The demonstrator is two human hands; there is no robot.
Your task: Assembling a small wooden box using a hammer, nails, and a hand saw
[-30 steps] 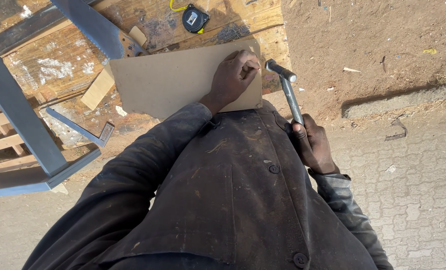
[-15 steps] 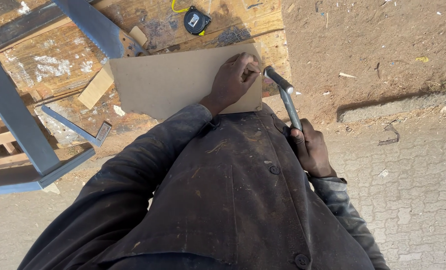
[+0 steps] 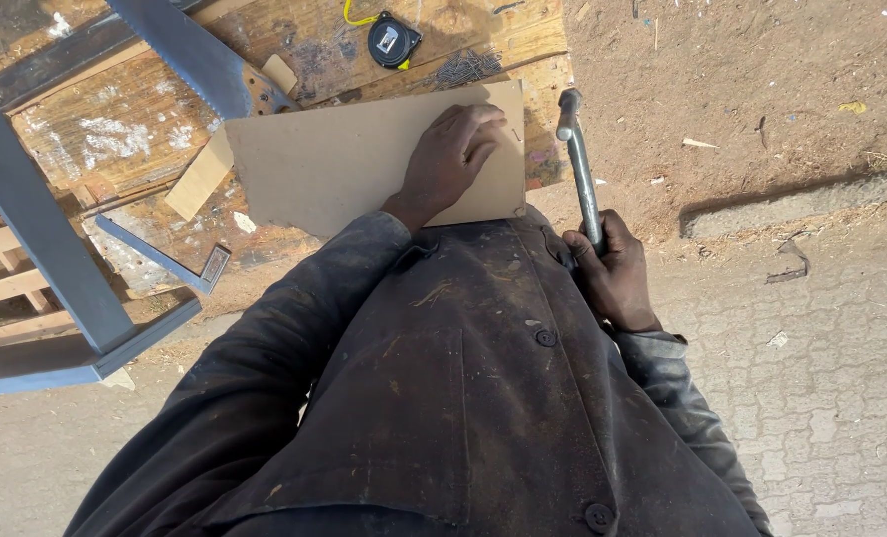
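Observation:
A thin brown board (image 3: 344, 164) lies flat on a rough wooden workbench (image 3: 145, 129). My left hand (image 3: 453, 149) rests on the board's right end, its fingertips pinched near the corner on what looks like a small nail (image 3: 514, 132). My right hand (image 3: 613, 268) grips the handle of a metal hammer (image 3: 581, 169). The hammer head is raised just right of the board's edge, clear of my left fingers. My dark dusty jacket fills the lower part of the view.
A black tape measure (image 3: 394, 40) and a pile of nails (image 3: 468, 68) lie at the bench's far side. A saw (image 3: 200, 60), a wood offcut (image 3: 200, 174) and a grey metal frame (image 3: 36, 219) are on the left. Dirt and paving (image 3: 821, 398) lie on the right.
The hammer head was close against my left fingertips half a second ago; it has now lifted up and to the right, away from the board. My left hand stays on the board.

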